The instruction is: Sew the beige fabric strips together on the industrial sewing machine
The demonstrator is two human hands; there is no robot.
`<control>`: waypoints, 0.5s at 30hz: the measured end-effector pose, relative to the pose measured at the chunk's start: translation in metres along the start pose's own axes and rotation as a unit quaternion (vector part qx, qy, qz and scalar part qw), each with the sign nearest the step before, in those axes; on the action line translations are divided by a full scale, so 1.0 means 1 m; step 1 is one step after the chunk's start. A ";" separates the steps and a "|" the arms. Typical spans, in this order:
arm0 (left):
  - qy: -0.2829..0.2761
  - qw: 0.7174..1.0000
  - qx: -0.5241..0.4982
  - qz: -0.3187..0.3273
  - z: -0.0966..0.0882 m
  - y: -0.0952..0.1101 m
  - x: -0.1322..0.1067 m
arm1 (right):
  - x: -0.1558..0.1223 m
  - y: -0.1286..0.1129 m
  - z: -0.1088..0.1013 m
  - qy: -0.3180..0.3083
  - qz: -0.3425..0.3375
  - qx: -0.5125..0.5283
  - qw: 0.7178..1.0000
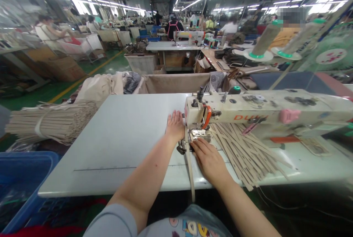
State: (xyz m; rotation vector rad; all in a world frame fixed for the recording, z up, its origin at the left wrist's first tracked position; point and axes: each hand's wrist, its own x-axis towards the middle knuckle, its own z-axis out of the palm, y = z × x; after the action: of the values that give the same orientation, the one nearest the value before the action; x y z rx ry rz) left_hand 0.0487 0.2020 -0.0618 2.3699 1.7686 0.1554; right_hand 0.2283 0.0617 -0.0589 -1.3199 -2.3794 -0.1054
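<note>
A long beige fabric strip (pixel 189 170) runs from the sewing machine's needle area over the table's front edge and hangs down. Just left of the machine head (pixel 197 110), my left hand (pixel 175 126) lies flat on the table with its fingers stretched forward. My right hand (pixel 209 159) rests palm down in front of the presser foot area (pixel 199 134). Its fingertips touch the metal plate close to the strip's right side; its thumb is mostly hidden. Many more beige strips (pixel 245 152) lie in a loose fan under the machine arm.
The white table (pixel 124 130) carries the machine. A tied bundle of strips (pixel 55 123) sits to the left, above a blue crate (pixel 27 159). A fabric-lined bin (pixel 176 82) stands behind the table. Thread cones (pixel 261 42) rise at the right. Other people work farther back.
</note>
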 end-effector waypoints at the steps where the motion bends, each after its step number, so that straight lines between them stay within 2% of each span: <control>1: 0.002 1.000 -0.004 -0.006 -0.001 0.001 0.000 | 0.001 -0.001 0.000 -0.002 0.003 -0.001 1.000; 8: 0.006 0.999 -0.009 -0.037 -0.003 0.003 0.001 | 0.002 -0.002 -0.002 -0.008 0.015 -0.008 1.000; 15: 0.024 0.999 -0.010 -0.041 0.004 0.000 0.004 | 0.003 -0.003 -0.001 -0.005 0.017 -0.014 1.000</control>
State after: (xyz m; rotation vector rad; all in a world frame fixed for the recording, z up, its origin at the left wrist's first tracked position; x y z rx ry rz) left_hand 0.0509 0.2053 -0.0662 2.2938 1.8745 0.2199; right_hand 0.2246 0.0624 -0.0568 -1.3767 -2.3699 -0.1223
